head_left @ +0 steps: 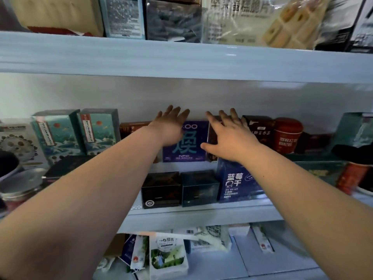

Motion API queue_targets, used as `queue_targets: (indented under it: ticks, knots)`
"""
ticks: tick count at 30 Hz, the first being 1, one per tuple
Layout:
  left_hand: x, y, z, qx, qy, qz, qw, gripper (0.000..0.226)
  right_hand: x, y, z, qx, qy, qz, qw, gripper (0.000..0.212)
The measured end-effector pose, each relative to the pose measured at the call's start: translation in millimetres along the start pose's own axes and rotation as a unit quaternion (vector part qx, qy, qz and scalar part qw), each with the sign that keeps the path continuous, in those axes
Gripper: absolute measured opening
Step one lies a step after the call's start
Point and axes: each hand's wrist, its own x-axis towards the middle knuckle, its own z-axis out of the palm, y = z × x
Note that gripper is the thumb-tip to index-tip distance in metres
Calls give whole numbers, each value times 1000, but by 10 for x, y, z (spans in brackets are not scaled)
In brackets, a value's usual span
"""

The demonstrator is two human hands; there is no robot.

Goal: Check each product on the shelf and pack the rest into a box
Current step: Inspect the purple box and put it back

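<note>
Purple carton [187, 146]: centre of frame, upright at the back of the middle shelf [201, 215], dark brown box [213, 136] just beside its right edge.
Left hand [171, 128]: fingers straight, over the carton's upper left corner; grips nothing, contact unclear.
Right hand [230, 138]: fingers spread across the dark brown box, thumb at the carton's right edge; nothing clasped.
Handling: printed cardboard, probably stiff-walled and light; smooth faces may slip, corners may crush under a hard squeeze.
Hold: best by both side walls, palms flat, lifted forward over the black box [161, 188] in lower centre.
Risk: close neighbours may tip.
</note>
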Motion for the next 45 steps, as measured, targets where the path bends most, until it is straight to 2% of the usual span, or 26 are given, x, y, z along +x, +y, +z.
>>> queue_targets:
  ticks: [4, 8, 10, 13, 18, 21, 28, 31, 34, 37, 40, 43, 45]
  knots:
    - [236, 142, 144, 14, -53, -46, 997, 93, 55, 241, 2, 12, -19, -20, 1000, 100]
    - [305, 284, 167, 39, -34, -90, 995, 103, 143, 445, -7, 12, -28, -44, 999, 99]
    - [303, 348, 134, 61, -17, -112, 992, 95, 176, 520, -14, 25, -32, -55, 998, 99]
    - [287, 439, 98, 75, -22, -128, 989, 64, 180, 601, -6, 44, -31, -74, 996, 99]
    - [114, 571, 117, 94, -27, -147, 984, 53, 148, 661, 4, 65, -20, -105, 992, 100]
    - [-38, 651, 130, 122, 13, -152, 981, 45, 132, 670, -5, 81, -7, -116, 990, 105]
    - [-489, 782, -7, 130, 146, -150, 969, 50, 19, 614, -84, 131, 16, -126, 983, 120]
    - [-723, 836, -105, 124, 212, -124, 961, 48, -84, 578, -148, 155, 18, -120, 980, 132]
    - [-984, 893, -200, 106, 268, -95, 953, 44, -233, 529, -217, 189, 32, -127, 973, 135]
    - [-1303, 979, -341, 22, 291, -75, 953, 38, -382, 454, -189, 282, 66, -124, 949, 119]
    - [-1651, 1017, -468, -55, 292, -49, 953, 56, -547, 349, -88, 417, 123, -154, 887, 76]
    - [-1983, 960, -569, -81, 362, -11, 928, 48, -837, 169, -131, 526, 91, -135, 835, 50]
    - [-2241, 881, -586, -166, 392, -33, 904, 70, -1063, 37, -177, 572, 81, -120, 808, 47]
